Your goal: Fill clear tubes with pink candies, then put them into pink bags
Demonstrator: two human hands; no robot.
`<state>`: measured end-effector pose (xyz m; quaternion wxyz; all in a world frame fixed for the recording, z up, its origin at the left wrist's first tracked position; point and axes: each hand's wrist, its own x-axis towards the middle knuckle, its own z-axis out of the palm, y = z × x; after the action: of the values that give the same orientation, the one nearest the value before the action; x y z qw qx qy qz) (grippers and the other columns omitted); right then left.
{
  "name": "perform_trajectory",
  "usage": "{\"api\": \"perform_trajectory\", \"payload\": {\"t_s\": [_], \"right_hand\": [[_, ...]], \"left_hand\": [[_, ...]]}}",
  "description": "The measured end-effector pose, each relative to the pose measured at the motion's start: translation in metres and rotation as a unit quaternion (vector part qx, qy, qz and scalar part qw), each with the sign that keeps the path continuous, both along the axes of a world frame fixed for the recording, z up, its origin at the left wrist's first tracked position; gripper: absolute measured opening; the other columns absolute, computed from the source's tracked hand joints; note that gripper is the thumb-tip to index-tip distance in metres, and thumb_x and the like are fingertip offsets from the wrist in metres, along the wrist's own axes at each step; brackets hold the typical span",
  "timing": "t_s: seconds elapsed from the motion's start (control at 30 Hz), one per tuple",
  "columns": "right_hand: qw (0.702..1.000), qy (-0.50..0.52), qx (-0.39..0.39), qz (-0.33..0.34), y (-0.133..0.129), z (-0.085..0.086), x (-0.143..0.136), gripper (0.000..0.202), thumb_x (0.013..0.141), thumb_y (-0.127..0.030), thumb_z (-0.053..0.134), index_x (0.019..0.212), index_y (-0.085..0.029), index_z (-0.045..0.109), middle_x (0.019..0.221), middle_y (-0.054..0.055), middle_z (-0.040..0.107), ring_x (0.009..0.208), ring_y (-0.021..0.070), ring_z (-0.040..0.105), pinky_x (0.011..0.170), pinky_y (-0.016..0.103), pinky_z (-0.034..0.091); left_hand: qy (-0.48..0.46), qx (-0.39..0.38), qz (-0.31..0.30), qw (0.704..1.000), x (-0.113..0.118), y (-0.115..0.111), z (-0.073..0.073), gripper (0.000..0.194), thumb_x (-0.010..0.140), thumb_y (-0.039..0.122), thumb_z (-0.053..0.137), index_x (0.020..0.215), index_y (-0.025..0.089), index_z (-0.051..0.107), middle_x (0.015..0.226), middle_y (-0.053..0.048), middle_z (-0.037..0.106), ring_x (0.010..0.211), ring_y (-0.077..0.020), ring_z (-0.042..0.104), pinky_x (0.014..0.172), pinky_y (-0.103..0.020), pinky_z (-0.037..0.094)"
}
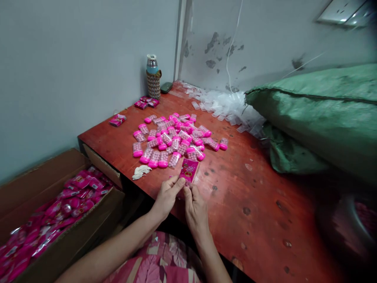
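Note:
Near the front edge of the red table (235, 188), a pink printed packet (188, 170) is held between both hands. My left hand (168, 194) pinches its lower left side with thumb and fingers. Close beside it, my right hand (194, 202) is closed at the packet's lower end, and the fingertips nearly touch. What lies under the fingers is partly hidden. Just beyond the packet spreads a pile of small clear bottles (175, 142) with bright pink caps and pale pink balls inside. A crumpled white scrap (141, 171) lies left of my hands.
A cardboard box (103, 206) of pink packets stands at the lower left. Pink packet stacks (118, 120) and a flask (153, 80) sit at the back left. Clear plastic pieces (218, 104) and a large green sack (318, 118) occupy the back right. A dark round container (347, 224) is at right.

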<state>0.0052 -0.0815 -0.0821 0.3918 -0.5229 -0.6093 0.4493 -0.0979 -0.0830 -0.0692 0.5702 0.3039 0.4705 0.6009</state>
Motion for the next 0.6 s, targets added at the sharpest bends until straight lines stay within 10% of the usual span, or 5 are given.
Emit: {"api": "perform_trajectory", "payload": {"t_s": [0.17, 0.6], "right_hand": [[0.993, 0.091, 0.044, -0.063, 0.024, 0.020, 0.016, 0.039, 0.077, -0.033, 0.054, 0.113, -0.022, 0.046, 0.107, 0.007, 0.054, 0.092, 0.0188, 0.052, 0.076, 0.031, 0.044], [0.945, 0.291, -0.098, -0.114, 0.055, 0.018, 0.035, 0.016, 0.072, -0.034, 0.060, 0.074, -0.019, 0.056, 0.064, -0.004, 0.057, 0.054, 0.0089, 0.051, 0.052, 0.021, 0.043]], "left_hand": [[0.015, -0.015, -0.063, 0.998, 0.002, 0.004, 0.004, 0.035, 0.076, 0.041, 0.052, 0.100, 0.015, 0.058, 0.075, -0.003, 0.062, 0.060, -0.0127, 0.056, 0.055, -0.024, 0.047], [0.004, -0.018, -0.141, 0.990, 0.024, 0.024, -0.024, 0.044, 0.069, 0.039, 0.059, 0.108, 0.018, 0.058, 0.069, -0.002, 0.063, 0.052, -0.0161, 0.062, 0.034, -0.018, 0.041]]}}
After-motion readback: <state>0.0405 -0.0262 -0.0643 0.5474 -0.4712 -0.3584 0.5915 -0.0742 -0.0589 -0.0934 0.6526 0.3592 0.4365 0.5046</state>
